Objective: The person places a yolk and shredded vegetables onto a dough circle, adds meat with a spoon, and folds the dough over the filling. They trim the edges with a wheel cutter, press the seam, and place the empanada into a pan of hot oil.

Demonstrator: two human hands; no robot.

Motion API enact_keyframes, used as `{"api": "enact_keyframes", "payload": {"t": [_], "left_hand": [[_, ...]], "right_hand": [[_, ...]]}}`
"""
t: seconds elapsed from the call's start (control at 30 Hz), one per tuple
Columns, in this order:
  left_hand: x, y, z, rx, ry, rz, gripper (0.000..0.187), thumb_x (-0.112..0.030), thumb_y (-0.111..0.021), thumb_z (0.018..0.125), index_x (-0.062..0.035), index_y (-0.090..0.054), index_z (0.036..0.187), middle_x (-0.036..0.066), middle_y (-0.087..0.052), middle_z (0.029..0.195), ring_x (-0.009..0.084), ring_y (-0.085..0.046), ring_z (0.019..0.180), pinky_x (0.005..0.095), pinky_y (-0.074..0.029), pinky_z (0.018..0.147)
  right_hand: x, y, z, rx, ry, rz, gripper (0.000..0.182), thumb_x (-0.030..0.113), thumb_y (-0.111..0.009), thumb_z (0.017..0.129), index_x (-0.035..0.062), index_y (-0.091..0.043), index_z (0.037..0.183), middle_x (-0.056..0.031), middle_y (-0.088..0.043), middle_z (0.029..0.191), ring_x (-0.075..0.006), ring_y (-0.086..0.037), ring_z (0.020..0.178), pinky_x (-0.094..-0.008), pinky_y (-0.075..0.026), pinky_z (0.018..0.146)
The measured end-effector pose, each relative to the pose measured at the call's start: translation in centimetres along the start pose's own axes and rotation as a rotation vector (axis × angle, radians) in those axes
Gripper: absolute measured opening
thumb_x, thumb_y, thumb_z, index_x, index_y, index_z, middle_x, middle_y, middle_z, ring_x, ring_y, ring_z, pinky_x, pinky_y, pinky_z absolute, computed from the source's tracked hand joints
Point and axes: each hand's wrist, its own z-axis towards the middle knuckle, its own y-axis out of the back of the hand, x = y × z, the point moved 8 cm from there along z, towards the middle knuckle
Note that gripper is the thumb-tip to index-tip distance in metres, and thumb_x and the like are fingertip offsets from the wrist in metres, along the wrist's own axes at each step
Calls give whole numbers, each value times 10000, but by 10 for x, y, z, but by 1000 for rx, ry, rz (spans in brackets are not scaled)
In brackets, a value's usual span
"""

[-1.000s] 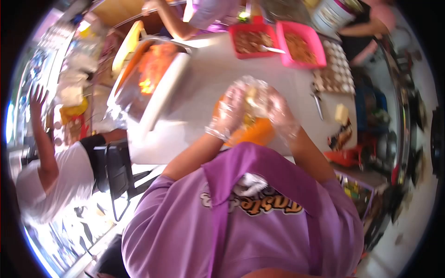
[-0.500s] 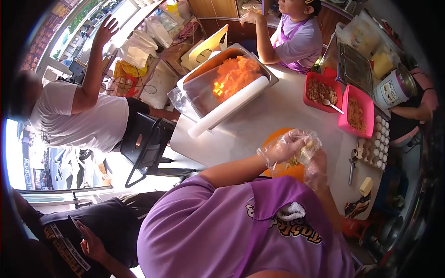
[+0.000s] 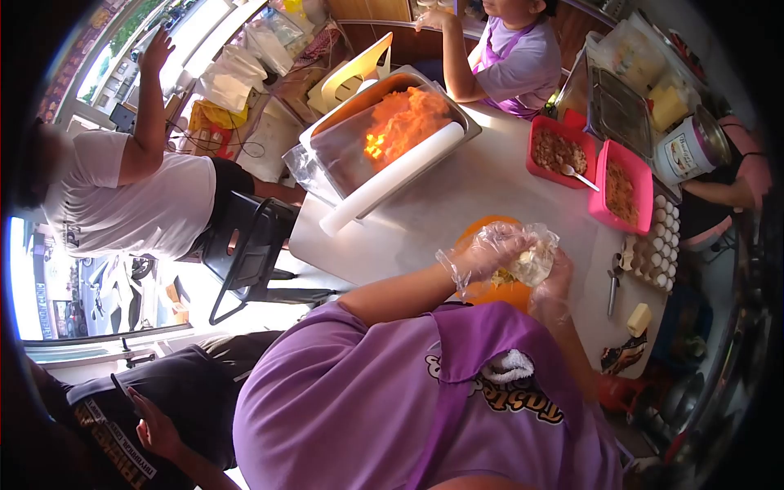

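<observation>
My left hand [image 3: 498,249], in a loose clear plastic glove, curls around a pale, lumpy piece of food [image 3: 525,263]. What kind of food it is I cannot make out. My right hand [image 3: 554,286], also gloved in clear plastic, closes on the same piece from the other side. The plastic and fingers partly hide it. Both hands are just above a round orange dish [image 3: 514,296] on the table. Some yellowish shredded food [image 3: 505,278] shows in that dish beneath my hands.
A steel pan [image 3: 469,122] of orange food stands on the table [image 3: 392,253]. At right are two pink tubs [image 3: 600,214], a tray of eggs [image 3: 658,249], a metal-handled tool [image 3: 612,286] and a yellow block [image 3: 639,320]. Co-workers stand across and left, near a black chair [image 3: 237,253].
The view has shifted slightly. My hands stay together on the pale piece, with more of it showing between them. The person at left has lowered a raised hand a little.
</observation>
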Motion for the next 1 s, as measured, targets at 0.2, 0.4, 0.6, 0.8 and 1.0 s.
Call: {"api": "enact_keyframes", "payload": {"t": [0.2, 0.4, 0.6, 0.8, 1.0], "left_hand": [[-5, -10, 1, -21, 50, -238, 277, -308, -632, 918, -65, -640, 1050, 24, -661, 928, 117, -620, 824, 270, -504, 680], [9, 7, 6, -145, 53, -188, 257, -315, -642, 911, -106, -629, 1060, 15, -648, 909, 97, -569, 692, 238, -434, 523], [9, -4, 13, -42, 120, -275, 269, -234, -585, 936, -67, -574, 1146, 55, -642, 1034, 145, -647, 876, 271, -542, 724], [-5, -8, 6, 155, 242, -383, 341, -274, -512, 978, -60, -505, 1244, 77, -603, 1144, 193, -623, 1020, 361, -540, 852], [3, -7, 7, 192, 290, -371, 344, -218, -520, 973, -25, -493, 1256, 128, -597, 1158, 215, -633, 1013, 352, -549, 852]], "right_hand": [[21, -31, -11, 277, 174, 1, 414, 258, -431, 955, -27, -503, 1247, -116, -596, 1157, -215, -609, 1048, -346, -502, 919], [19, -62, -7, 395, -33, 71, 676, 559, -350, 951, -11, -459, 1298, -129, -553, 1232, -227, -562, 1122, -370, -463, 960], [-50, -3, 13, 425, -208, 88, 554, 296, -561, 939, 78, -342, 1399, -56, -483, 1302, -164, -484, 1198, -325, -397, 1028], [-3, -34, 2, 482, -149, -75, 454, 158, -579, 908, 74, -433, 1330, -44, -521, 1244, -137, -512, 1147, -303, -443, 963], [-2, -40, -11, 421, -205, -177, 422, 233, -554, 939, 72, -467, 1320, -37, -542, 1228, -127, -510, 1141, -288, -421, 978]]}}
